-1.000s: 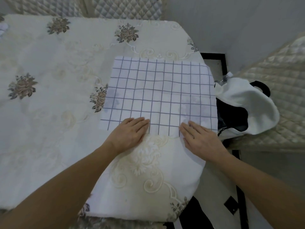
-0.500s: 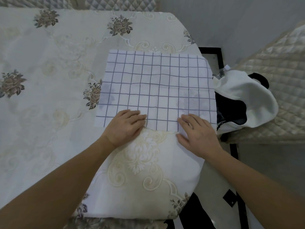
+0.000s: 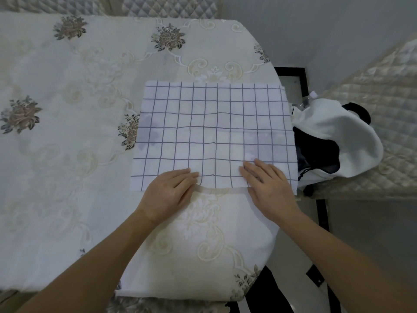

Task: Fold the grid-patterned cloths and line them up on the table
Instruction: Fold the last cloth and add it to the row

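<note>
Left hand (image 3: 171,190) draws fingers closer together at near edge of grid cloth (image 3: 214,132); right hand (image 3: 268,188) edges fingertips slightly farther onto it. Hem between hands now lifts in thin pale strip off table (image 3: 67,154), small crease forming beside left fingertips.

Cloth goods: grid cloth (image 3: 214,132), thin matt woven fabric, faintly creased; tablecloth (image 3: 67,136), cream cloth with raised embroidery and a slight sheen; quilted cover (image 3: 374,86), padded, diamond-stitched, satiny; white bundle (image 3: 343,136), soft fleecy matt cloth.
</note>
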The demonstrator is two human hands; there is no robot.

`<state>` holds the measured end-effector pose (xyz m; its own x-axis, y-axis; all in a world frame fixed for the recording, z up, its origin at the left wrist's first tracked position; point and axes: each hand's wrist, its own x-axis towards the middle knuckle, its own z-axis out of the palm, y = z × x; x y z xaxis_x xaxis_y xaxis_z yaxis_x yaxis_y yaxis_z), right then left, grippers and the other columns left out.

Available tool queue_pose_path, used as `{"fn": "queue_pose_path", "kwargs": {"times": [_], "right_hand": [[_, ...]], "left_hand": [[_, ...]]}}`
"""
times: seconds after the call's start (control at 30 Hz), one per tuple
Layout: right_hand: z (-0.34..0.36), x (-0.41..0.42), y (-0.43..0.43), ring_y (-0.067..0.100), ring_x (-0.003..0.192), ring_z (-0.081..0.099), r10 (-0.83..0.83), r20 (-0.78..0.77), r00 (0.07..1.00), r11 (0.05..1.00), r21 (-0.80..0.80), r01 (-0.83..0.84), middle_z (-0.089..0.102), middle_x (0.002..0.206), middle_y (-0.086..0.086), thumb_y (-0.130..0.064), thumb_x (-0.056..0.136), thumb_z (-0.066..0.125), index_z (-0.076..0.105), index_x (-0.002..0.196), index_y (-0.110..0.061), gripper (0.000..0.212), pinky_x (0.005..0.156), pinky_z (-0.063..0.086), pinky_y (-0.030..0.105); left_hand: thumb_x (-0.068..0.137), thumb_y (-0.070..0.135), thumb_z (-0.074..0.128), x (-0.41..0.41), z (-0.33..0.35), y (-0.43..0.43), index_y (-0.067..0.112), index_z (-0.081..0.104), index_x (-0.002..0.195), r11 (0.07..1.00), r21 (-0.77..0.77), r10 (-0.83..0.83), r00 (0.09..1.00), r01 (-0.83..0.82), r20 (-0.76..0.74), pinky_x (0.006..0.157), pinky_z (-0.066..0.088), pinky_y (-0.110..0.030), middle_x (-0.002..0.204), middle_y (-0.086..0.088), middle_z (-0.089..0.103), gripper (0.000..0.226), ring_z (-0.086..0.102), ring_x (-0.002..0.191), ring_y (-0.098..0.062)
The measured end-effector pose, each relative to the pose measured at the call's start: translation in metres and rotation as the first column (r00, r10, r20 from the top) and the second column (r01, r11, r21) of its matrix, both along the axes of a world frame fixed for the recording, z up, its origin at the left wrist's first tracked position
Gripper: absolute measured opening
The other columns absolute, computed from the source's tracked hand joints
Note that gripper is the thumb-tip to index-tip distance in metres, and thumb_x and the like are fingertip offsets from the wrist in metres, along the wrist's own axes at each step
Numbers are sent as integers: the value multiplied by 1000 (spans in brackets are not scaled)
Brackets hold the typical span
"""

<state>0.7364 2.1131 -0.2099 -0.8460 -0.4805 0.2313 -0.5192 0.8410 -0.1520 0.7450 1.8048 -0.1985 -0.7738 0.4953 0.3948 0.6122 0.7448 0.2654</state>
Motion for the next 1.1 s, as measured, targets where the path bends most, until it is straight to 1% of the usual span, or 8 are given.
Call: {"fn": "queue_pose_path", "kwargs": {"times": [0.13,0.23,0.43,0.6,0.73,0.9,1.0,1.1], "right_hand": [[-4,5,15,30,134,50,26,30,999,999,-35,-25,57,142,4,-16,95,49,60,136,-14,42,105,43,50],[-3,11,17,29,134,50,18,70,997,997,-74,-12,57,141,2,-19,96,46,59,137,-16,44,105,44,49],[3,28,19,27,134,50,31,147,989,995,-97,-17,58,141,-1,-23,96,47,57,139,-19,45,103,45,49],[8,50,36,24,142,41,128,234,964,991,-69,-114,51,148,-4,-24,94,49,52,144,-20,50,107,42,48],[18,70,45,19,143,38,221,319,922,974,-118,-193,47,151,-8,-25,94,46,47,146,-24,53,110,38,42],[30,94,58,9,146,31,268,470,841,963,-147,-225,41,153,-19,-28,97,43,42,148,-38,52,115,29,34],[44,100,65,1,144,31,230,585,778,973,-166,-162,40,149,-32,-44,103,34,39,143,-54,42,115,27,24],[61,97,73,-15,136,33,156,678,718,980,-199,-25,40,139,-45,-40,103,43,40,130,-71,42,109,27,7]], "left_hand": [[94,29,69,5,-7,-14,4,66,126,999,-42,17,996,-14,85,101,49,-45,135,-8,63,41,57,129,-25],[92,45,66,10,-5,-16,8,62,133,996,-88,27,988,-14,151,110,42,-45,143,-5,57,55,49,136,-22],[100,23,52,25,-6,-23,9,67,126,997,-80,13,992,-3,126,109,43,-44,134,-4,63,33,55,131,-24],[108,24,38,57,17,-52,7,72,118,998,-62,-9,987,19,161,105,48,-40,131,-4,65,39,57,128,-23],[106,23,42,104,44,-71,9,73,116,997,-69,-5,984,17,175,103,49,-37,130,-1,66,35,60,125,-20],[101,25,49,158,65,-85,12,74,115,999,-21,34,948,-29,316,96,55,-35,127,2,68,31,62,121,-14],[105,34,42,172,75,-92,16,74,113,995,15,83,908,-98,412,95,52,-22,122,9,69,37,66,112,-7],[103,43,41,172,87,-98,27,71,116,969,26,194,821,-246,537,90,42,-3,115,21,69,37,66,101,3]]}}
